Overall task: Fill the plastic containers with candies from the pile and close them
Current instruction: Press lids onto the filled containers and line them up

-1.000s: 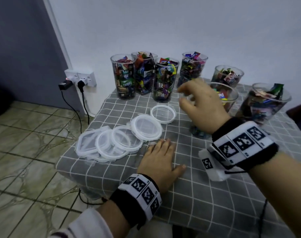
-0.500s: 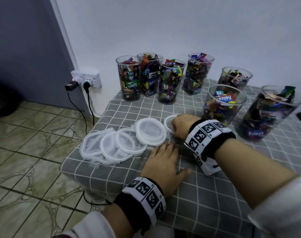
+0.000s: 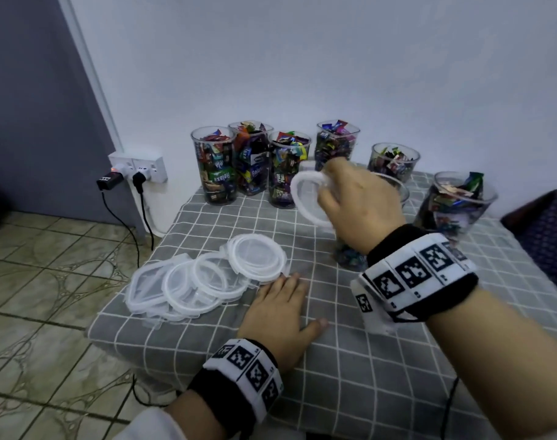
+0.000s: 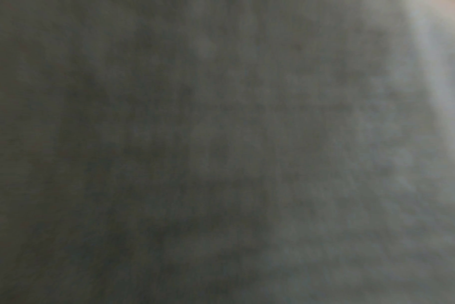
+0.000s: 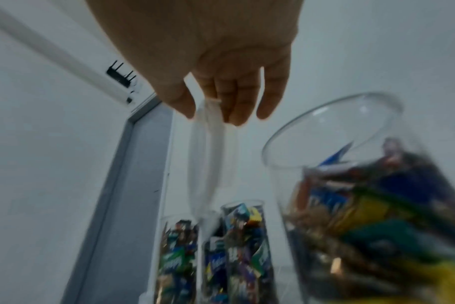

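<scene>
The bench (image 3: 350, 360) under its grey checked cloth filled the head view, its left edge and near corner dropping to tiled floor (image 3: 42, 281). Along the bench's back edge, against the wall, stood tall plastic containers (image 3: 216, 169) packed with wrapped candies, lidless; wider ones (image 3: 458, 204) sat toward the bench's right side. Between the overlapping heap of clear lids (image 3: 207, 281) near the left edge and the right-hand containers lay bare cloth — the only open room.

The head view showed the left hand (image 3: 280, 315) flat on that cloth, fingers straight, fingertips just beside the lid heap, gripping nothing. The left wrist view gave only dark blur. The right hand (image 3: 359, 201) was raised above the bench's middle, pinching one round lid (image 3: 305, 198) on edge.

The right wrist view added what the head view hid — thumb and fingers (image 5: 237, 102) clamped on the lid's (image 5: 210, 156) rim, and the open rim of the nearest container (image 5: 333, 131) just right of it, not touching.
</scene>
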Motion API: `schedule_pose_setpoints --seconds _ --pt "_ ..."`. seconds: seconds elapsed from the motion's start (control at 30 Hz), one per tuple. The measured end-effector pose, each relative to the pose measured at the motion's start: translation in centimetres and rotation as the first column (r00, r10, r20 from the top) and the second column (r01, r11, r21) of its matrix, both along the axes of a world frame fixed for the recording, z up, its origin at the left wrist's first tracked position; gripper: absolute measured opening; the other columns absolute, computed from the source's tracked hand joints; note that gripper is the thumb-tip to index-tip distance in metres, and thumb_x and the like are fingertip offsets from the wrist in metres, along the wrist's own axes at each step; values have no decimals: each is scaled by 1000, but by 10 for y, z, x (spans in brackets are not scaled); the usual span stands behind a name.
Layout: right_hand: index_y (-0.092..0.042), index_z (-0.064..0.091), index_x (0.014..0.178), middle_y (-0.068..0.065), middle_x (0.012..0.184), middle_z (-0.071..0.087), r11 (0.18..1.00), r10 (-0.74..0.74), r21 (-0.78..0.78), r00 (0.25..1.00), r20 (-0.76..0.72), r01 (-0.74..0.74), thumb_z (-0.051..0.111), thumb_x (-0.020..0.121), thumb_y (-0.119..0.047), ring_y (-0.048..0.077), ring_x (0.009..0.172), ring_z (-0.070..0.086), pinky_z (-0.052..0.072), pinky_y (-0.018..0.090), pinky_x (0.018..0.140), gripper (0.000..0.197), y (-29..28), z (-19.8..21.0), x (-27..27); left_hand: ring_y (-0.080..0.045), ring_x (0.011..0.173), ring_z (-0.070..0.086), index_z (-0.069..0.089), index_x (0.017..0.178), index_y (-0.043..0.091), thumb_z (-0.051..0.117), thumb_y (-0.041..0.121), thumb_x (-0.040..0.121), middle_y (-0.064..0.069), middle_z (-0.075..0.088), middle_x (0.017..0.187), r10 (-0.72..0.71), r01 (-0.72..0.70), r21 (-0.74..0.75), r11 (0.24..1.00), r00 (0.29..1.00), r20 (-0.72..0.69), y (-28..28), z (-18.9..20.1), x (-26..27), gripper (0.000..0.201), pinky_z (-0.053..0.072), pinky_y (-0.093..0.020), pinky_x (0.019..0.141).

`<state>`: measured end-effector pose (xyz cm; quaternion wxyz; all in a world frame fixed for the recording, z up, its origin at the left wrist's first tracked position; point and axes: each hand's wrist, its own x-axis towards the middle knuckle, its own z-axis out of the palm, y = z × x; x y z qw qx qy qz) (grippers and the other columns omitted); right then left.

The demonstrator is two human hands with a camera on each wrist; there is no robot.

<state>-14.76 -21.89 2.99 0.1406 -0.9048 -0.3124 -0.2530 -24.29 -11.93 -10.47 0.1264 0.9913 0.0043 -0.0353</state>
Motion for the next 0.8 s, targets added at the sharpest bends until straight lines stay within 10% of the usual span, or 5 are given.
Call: schedule_pose_setpoints --seconds 0.3,0.8 --pt "-7 56 112 16 112 60 848 -152 416 904 -401 327 41 96 -27 24 91 49 30 28 74 30 -57 13 50 -14 145 -4 5 151 23 25 61 93 3 -2 159 8 -8 31 999 1000 0 -2 0 0 72 -5 -32 117" --pt "-6 56 113 20 117 59 854 -238 297 828 -508 428 38 99 -28 32 104 53 34 31 78 32 -61 9 68 -13 145 -4 4 150 25 27 60 93 5 -3 159 14 -14 24 1000 1000 -28 -3 5 -2 71 -5 -29 116"
